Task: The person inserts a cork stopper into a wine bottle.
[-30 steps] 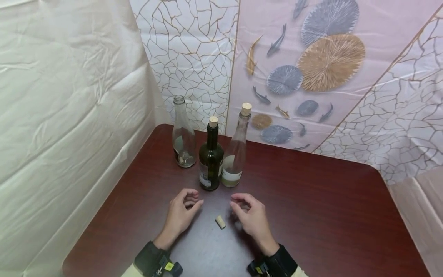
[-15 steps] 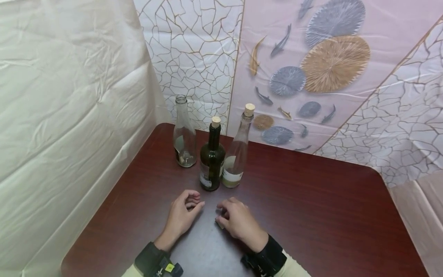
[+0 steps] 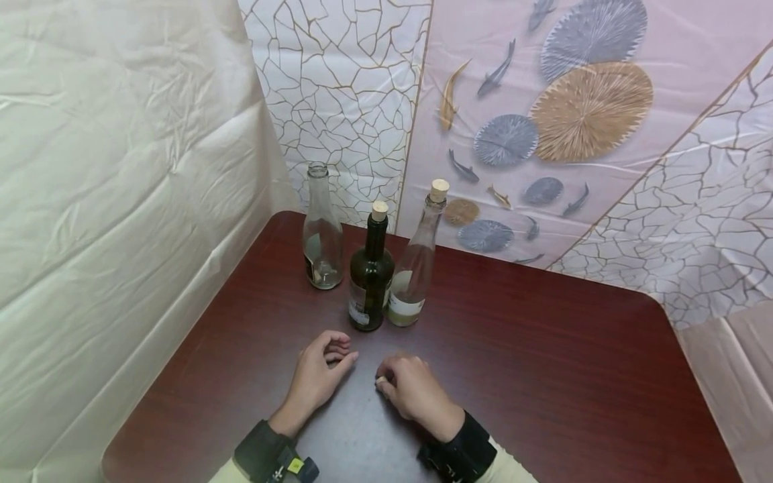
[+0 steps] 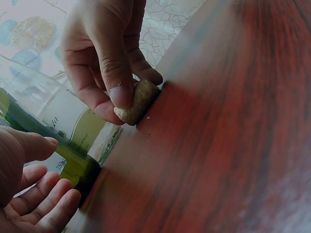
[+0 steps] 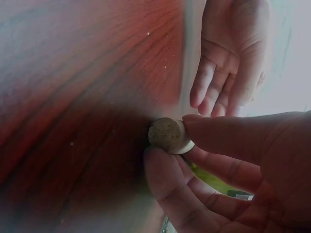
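Observation:
Between thumb and fingers, my right hand (image 3: 413,389) pinches a cork (image 4: 138,102) close to the tabletop; in the right wrist view the round end of the cork (image 5: 166,134) faces the camera. In the head view the hand mostly covers it. My left hand (image 3: 317,376) rests with loosely curled fingers, holding nothing, left of the right hand. Just beyond the hands stands a dark green bottle (image 3: 370,275) with a cork in its neck. Beside it is a clear bottle (image 3: 412,275), also corked. Farther back left, a clear bottle (image 3: 323,235) has an uncovered mouth.
The bottles stand upright on a dark red-brown table (image 3: 531,362) with rounded corners. A pale cloth (image 3: 139,201) hangs along the left side. Behind the table is a patterned cloth (image 3: 501,147) with fish and round leaf shapes.
My right hand has moved left and down onto the cork lying on the table and now pinches it. The left hand has stayed in place. The head view has shifted slightly.

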Available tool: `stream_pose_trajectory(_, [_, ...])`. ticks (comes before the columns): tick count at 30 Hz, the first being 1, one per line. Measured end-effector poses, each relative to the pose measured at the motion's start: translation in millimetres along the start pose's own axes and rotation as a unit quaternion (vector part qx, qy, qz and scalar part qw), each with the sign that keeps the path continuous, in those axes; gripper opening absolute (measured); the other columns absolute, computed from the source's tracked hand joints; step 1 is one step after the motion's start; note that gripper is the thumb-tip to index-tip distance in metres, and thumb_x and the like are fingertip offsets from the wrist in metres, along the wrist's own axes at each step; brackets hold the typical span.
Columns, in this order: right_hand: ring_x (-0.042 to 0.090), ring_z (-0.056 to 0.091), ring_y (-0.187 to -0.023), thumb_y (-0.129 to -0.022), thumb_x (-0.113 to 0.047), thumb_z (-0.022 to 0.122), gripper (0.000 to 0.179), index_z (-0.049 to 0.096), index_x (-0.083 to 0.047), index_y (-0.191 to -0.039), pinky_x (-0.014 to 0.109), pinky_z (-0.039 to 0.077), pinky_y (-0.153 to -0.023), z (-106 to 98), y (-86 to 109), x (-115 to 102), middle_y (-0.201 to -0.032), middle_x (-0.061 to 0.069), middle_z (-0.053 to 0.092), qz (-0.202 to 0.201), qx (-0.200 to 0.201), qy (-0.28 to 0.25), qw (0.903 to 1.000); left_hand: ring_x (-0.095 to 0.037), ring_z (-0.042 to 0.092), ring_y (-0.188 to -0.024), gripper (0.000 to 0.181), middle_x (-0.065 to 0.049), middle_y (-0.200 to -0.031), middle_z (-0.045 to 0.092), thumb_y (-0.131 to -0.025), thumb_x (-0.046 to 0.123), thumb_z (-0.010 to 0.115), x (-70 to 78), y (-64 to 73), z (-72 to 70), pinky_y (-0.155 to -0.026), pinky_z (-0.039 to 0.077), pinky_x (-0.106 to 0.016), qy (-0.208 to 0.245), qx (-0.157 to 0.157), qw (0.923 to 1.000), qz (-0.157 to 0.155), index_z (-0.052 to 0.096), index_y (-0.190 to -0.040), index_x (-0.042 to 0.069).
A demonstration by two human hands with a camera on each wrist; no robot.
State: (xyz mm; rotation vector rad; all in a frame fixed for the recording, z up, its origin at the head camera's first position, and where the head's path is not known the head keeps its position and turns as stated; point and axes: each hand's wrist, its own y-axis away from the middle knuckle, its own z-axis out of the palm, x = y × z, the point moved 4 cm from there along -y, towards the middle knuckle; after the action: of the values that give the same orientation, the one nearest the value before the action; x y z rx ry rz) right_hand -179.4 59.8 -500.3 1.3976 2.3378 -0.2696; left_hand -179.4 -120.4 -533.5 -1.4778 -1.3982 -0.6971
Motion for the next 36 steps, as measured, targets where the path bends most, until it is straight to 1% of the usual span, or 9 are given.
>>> stream_pose_trajectory(6, [0.007, 0.057, -0.073, -0.088, -0.025, 0.071, 0.005, 0.072, -0.020, -0.089, 0.031, 0.049, -0.069, -2, 0.8, 1, -0.083, -0.008, 0.064, -0.026, 0.022, -0.024, 0.9991, -0.011, 0.067, -0.084, 0.026, -0.004, -0.096, 0.068, -0.080, 0.014, 0.080, 2.1, 1.0, -0.5, -0.075, 0.059, -0.028, 0.001, -0.005, 1.0000, -0.002, 0.064, -0.101, 0.010])
stream_pose_trajectory(10, [0.005, 0.057, -0.069, -0.089, -0.024, 0.071, 0.006, 0.072, -0.019, -0.092, 0.026, 0.050, -0.063, -9, 2.9, 0, -0.083, -0.007, 0.062, -0.053, 0.070, -0.067, 0.9939, -0.013, 0.068, -0.086, 0.026, -0.007, -0.097, 0.069, -0.081, 0.013, 0.078, 3.3, 1.7, -0.3, -0.076, 0.059, -0.029, 0.021, -0.018, 0.9996, -0.005, 0.064, -0.102, 0.010])
stream_pose_trajectory(12, [0.004, 0.059, -0.069, -0.089, -0.022, 0.072, 0.007, 0.071, -0.018, -0.094, 0.024, 0.052, -0.061, -13, 4.0, -1, -0.085, -0.006, 0.062, -0.060, 0.104, -0.105, 0.9872, -0.015, 0.068, -0.087, 0.024, -0.009, -0.098, 0.069, -0.082, 0.010, 0.077, 3.7, 1.9, 1.3, -0.078, 0.059, -0.031, 0.053, -0.038, 0.9977, -0.018, 0.064, -0.103, 0.009])
stream_pose_trajectory(15, [0.006, 0.063, -0.073, -0.088, -0.018, 0.073, 0.011, 0.071, -0.016, -0.098, 0.023, 0.056, -0.061, -19, 5.3, -1, -0.090, -0.004, 0.064, -0.065, 0.170, -0.173, 0.9679, -0.017, 0.067, -0.090, 0.024, -0.012, -0.102, 0.069, -0.084, 0.007, 0.074, 3.5, 2.9, 6.9, -0.080, 0.058, -0.030, 0.114, -0.088, 0.9880, -0.056, 0.064, -0.106, 0.008])
stream_pose_trajectory(19, [0.012, 0.067, -0.082, -0.087, -0.014, 0.073, 0.014, 0.071, -0.014, -0.101, 0.028, 0.060, -0.064, -26, 6.6, -3, -0.096, 0.000, 0.066, -0.070, 0.256, -0.248, 0.9315, -0.022, 0.065, -0.094, 0.033, -0.020, -0.110, 0.067, -0.084, 0.006, 0.073, 5.5, 6.4, 18.3, -0.078, 0.056, -0.027, 0.199, -0.162, 0.9610, -0.103, 0.060, -0.113, 0.001])
stream_pose_trajectory(21, [0.016, 0.068, -0.082, -0.086, -0.009, 0.073, 0.015, 0.071, -0.011, -0.101, 0.031, 0.061, -0.064, -30, 7.6, -6, -0.096, 0.003, 0.066, -0.071, 0.282, -0.278, 0.9154, -0.023, 0.065, -0.095, 0.039, -0.022, -0.112, 0.066, -0.083, 0.008, 0.075, 8.6, 8.0, 23.2, -0.078, 0.056, -0.027, 0.232, -0.184, 0.9487, -0.111, 0.058, -0.116, -0.002])
stream_pose_trajectory(24, [0.022, 0.069, -0.081, -0.085, -0.002, 0.073, 0.015, 0.071, -0.004, -0.099, 0.035, 0.061, -0.063, -36, 10.3, -14, -0.095, 0.010, 0.067, -0.065, 0.299, -0.309, 0.9006, -0.024, 0.065, -0.096, 0.043, -0.021, -0.111, 0.065, -0.081, 0.009, 0.077, 13.0, 10.3, 27.9, -0.077, 0.057, -0.027, 0.257, -0.193, 0.9402, -0.113, 0.057, -0.117, -0.003])
stream_pose_trajectory(28, [0.029, 0.068, -0.080, -0.082, 0.005, 0.072, 0.016, 0.070, 0.003, -0.098, 0.038, 0.061, -0.064, -44, 14.6, -25, -0.094, 0.018, 0.067, -0.050, 0.297, -0.336, 0.8923, -0.023, 0.065, -0.094, 0.042, -0.016, -0.107, 0.067, -0.080, 0.012, 0.079, 17.6, 11.1, 31.3, -0.076, 0.056, -0.025, 0.257, -0.185, 0.9420, -0.110, 0.058, -0.114, -0.002])
stream_pose_trajectory(36, [0.031, 0.068, -0.082, -0.082, 0.007, 0.071, 0.016, 0.069, 0.005, -0.098, 0.038, 0.061, -0.065, -43, 16.5, -29, -0.094, 0.019, 0.066, -0.038, 0.286, -0.355, 0.8894, -0.023, 0.065, -0.090, 0.037, -0.011, -0.101, 0.067, -0.080, 0.012, 0.078, 19.0, 11.4, 33.9, -0.069, 0.053, -0.022, 0.252, -0.169, 0.9457, -0.116, 0.060, -0.110, -0.001])
